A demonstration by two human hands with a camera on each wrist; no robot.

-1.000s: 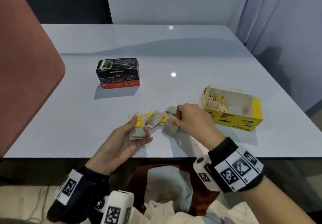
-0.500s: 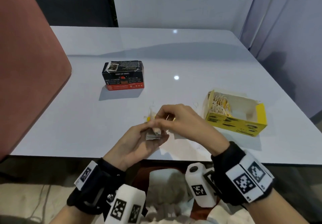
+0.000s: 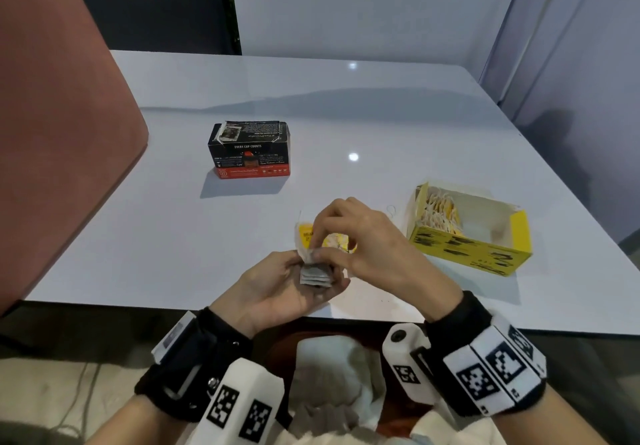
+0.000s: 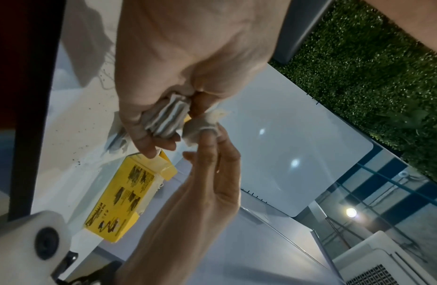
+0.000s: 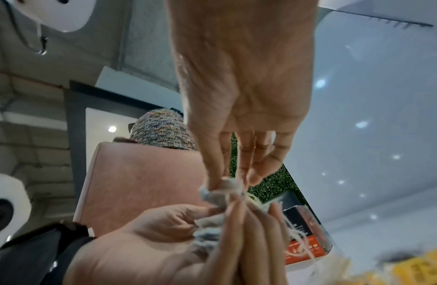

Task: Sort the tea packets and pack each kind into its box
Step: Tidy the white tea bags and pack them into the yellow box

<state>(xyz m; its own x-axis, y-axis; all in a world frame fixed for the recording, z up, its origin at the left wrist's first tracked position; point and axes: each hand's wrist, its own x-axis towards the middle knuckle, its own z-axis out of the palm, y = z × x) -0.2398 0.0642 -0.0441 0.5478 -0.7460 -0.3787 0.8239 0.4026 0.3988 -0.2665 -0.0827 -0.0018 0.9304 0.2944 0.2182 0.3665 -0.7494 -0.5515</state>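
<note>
Left hand (image 3: 277,292) is palm up over the near table (image 3: 173,236) edge, curled round a stack of tea bags (image 3: 314,274); right hand (image 3: 367,240) pinches one bag on top; yellow box (image 3: 467,250) sits open to the right, black box (image 3: 249,150) closed further back left.

A big white table (image 3: 346,115) fills the middle of the head view, shiny, with small spots of light on it. A pink seat back (image 3: 52,132) stands at the left edge, and a dark seat (image 3: 149,4) sits at the upper left. A pale wall (image 3: 363,4) is at the top, with pale panels (image 3: 571,46) at the upper right.
</note>
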